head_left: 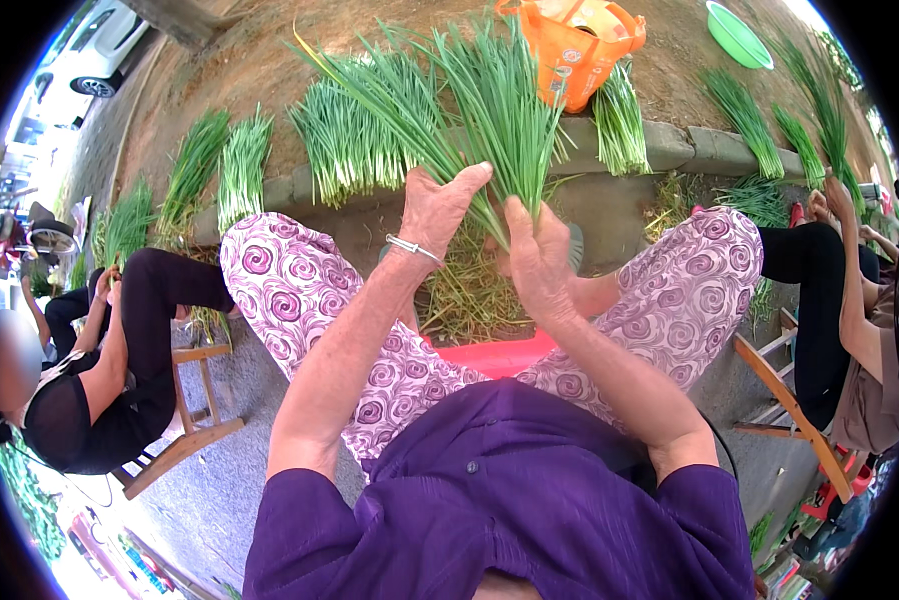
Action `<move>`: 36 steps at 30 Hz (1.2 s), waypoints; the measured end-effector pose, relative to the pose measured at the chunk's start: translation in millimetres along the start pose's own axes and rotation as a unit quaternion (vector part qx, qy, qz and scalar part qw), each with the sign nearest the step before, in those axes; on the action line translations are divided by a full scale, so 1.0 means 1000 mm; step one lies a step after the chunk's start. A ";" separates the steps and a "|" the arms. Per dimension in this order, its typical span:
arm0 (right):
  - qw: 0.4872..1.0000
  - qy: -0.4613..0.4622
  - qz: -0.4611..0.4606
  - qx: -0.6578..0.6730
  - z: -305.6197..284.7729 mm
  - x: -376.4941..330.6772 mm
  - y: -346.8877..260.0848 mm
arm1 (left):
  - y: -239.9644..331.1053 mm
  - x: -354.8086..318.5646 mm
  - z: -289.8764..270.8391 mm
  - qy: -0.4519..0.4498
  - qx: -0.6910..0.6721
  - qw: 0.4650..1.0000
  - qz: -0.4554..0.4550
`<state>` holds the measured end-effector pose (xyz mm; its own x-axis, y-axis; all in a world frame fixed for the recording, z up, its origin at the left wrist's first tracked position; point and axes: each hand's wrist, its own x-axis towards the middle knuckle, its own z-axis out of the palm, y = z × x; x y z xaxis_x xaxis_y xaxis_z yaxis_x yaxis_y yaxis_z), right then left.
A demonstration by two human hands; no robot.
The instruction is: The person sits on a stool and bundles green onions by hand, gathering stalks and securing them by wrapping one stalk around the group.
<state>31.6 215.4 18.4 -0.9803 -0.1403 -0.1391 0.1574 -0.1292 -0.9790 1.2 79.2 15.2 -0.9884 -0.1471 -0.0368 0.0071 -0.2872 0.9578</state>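
Observation:
Two fanned bunches of long green chives meet over my lap. My left hand [437, 212], with a silver bracelet at the wrist, is closed around the chives [394, 115] that lean up and to the left. Closed on the lower stalks of the other chives [507, 120] is my right hand [544, 262], its fingertips partly hidden behind the stalks. The two bunches touch and overlap near their lower ends. Beneath my hands, a heap of yellowish trimmings [474, 290] lies on the ground between my feet.
Chive bundles [354, 140] rest along a stone curb [669, 147], an orange bag [579, 45] among them. A green basin [737, 38] sits farther back. People on wooden stools [194, 430] work at either side. Something red and plastic [494, 355] shows between my knees.

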 end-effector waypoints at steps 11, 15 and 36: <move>0.997 -0.007 0.049 0.063 -0.002 0.003 -0.004 | 0.001 0.000 0.001 0.022 -0.016 1.000 0.009; 0.998 -0.006 0.044 0.047 0.000 0.002 -0.002 | 0.003 -0.002 0.002 0.021 -0.014 1.000 0.017; 1.000 -0.022 -0.001 0.007 0.002 -0.003 -0.001 | 0.016 -0.002 0.001 0.001 0.117 0.993 0.004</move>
<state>34.5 214.3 20.0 -0.9744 -0.1830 -0.1304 0.1575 -0.1423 -0.9772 3.5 76.3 30.9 -0.9883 -0.1499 -0.0290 -0.0203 -0.0589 0.9981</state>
